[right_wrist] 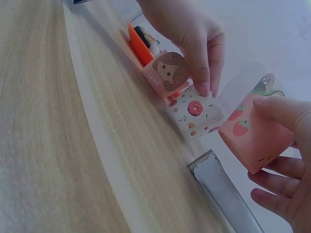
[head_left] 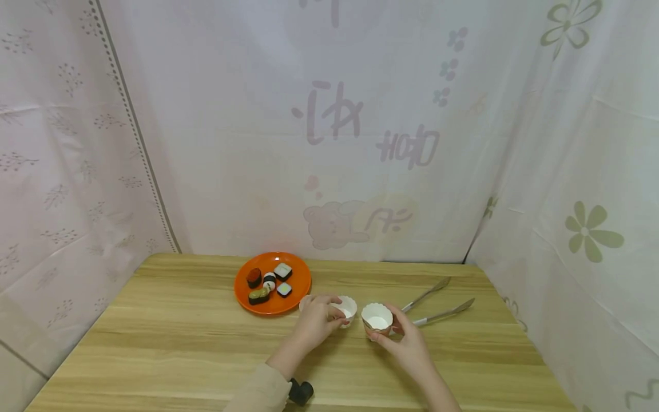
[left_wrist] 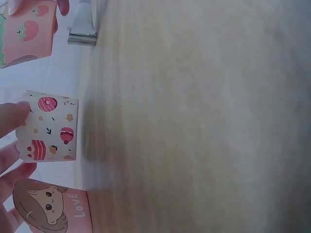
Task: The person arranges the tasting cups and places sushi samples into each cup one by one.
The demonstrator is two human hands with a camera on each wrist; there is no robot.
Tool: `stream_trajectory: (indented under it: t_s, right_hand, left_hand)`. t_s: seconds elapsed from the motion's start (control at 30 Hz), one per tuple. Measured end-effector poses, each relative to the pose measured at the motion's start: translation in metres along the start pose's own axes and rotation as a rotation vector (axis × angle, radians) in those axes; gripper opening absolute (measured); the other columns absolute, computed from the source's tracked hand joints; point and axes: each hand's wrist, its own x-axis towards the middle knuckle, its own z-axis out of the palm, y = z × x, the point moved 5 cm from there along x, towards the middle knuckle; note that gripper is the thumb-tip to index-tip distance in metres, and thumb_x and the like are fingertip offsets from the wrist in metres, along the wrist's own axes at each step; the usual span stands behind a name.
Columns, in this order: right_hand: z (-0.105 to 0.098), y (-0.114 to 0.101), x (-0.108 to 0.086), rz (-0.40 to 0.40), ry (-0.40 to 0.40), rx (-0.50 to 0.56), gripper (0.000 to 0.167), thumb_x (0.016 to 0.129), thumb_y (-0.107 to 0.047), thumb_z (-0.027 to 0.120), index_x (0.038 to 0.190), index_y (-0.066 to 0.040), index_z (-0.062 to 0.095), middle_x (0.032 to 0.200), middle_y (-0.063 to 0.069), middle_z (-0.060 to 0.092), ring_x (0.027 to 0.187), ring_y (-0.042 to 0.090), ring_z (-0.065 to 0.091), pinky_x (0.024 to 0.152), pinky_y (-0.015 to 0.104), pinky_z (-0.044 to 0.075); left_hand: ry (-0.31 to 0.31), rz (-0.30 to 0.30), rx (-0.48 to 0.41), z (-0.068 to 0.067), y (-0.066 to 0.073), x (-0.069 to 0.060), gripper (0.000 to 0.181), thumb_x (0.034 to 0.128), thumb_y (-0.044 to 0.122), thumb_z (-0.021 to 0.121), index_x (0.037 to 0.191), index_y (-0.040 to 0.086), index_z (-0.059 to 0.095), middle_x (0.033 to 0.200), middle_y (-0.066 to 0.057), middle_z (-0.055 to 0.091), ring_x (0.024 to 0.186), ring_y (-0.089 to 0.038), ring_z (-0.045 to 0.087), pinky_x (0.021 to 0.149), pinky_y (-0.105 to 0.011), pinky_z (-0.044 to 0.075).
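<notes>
Head view: the left hand (head_left: 318,325) covers most of the face-print cup (head_left: 305,301); the right hand (head_left: 408,342) conceals the near end of the tongs (head_left: 436,316). A black object (head_left: 302,393), partly under the sleeve (head_left: 262,389), is unidentifiable. Left wrist view: the left edge crops the strawberry-print cup (left_wrist: 30,35). Right wrist view: the plate (right_wrist: 139,44) is partly hidden.

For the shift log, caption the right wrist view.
Right hand holds a strawberry-print baking cup; left hand holds a donut-print baking cup beside the LOVE baking cup.
</notes>
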Motion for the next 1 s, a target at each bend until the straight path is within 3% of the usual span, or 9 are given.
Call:
stream_trajectory:
  t_s: [0.3, 0.57, 0.83, 1.0]
  right_hand:
    - [0.0008, 0.0004, -0.0015, 0.038, -0.030, -0.004, 0.071, 0.074, -0.026, 0.083, 0.136, -0.014, 0.050, 0.118, 0.012, 0.064, 0.105, 0.029, 0.059, 0.092, 0.056, 0.045]
    - [0.0021, 0.0006, -0.0017, 0.032, -0.030, -0.013, 0.072, 0.074, -0.029, 0.083, 0.136, -0.015, 0.051, 0.119, 0.009, 0.064, 0.107, 0.024, 0.059, 0.094, 0.047, 0.047]
    - [0.0033, -0.0012, -0.0011, 0.015, -0.031, 0.015, 0.072, 0.072, -0.023, 0.084, 0.135, -0.010, 0.051, 0.118, 0.009, 0.064, 0.108, 0.024, 0.059, 0.094, 0.049, 0.046]
    - [0.0042, -0.0017, -0.0013, 0.012, -0.032, 0.014, 0.071, 0.072, -0.022, 0.085, 0.134, -0.013, 0.052, 0.117, 0.007, 0.065, 0.107, 0.023, 0.059, 0.094, 0.049, 0.046]
  left_hand:
    - [0.000, 0.019, 0.036, 0.0018, -0.0020, -0.0028, 0.006, 0.0802, 0.030, 0.078, 0.081, 0.024, 0.079, 0.110, 0.002, 0.067, 0.104, -0.014, 0.056, 0.093, -0.044, 0.034]
    - [-0.020, 0.012, 0.039, 0.0035, -0.0033, -0.0031, 0.006, 0.0807, 0.029, 0.078, 0.081, 0.023, 0.079, 0.109, 0.002, 0.067, 0.104, -0.013, 0.057, 0.095, -0.045, 0.033]
    - [0.000, 0.044, 0.062, 0.0001, -0.0025, -0.0040, 0.008, 0.0790, 0.025, 0.080, 0.085, 0.020, 0.078, 0.108, -0.001, 0.067, 0.105, -0.017, 0.058, 0.093, -0.048, 0.035]
    - [-0.013, 0.028, 0.046, -0.0022, -0.0018, -0.0046, 0.009, 0.0805, 0.025, 0.078, 0.088, 0.020, 0.077, 0.110, -0.001, 0.067, 0.107, -0.017, 0.057, 0.096, -0.047, 0.035]
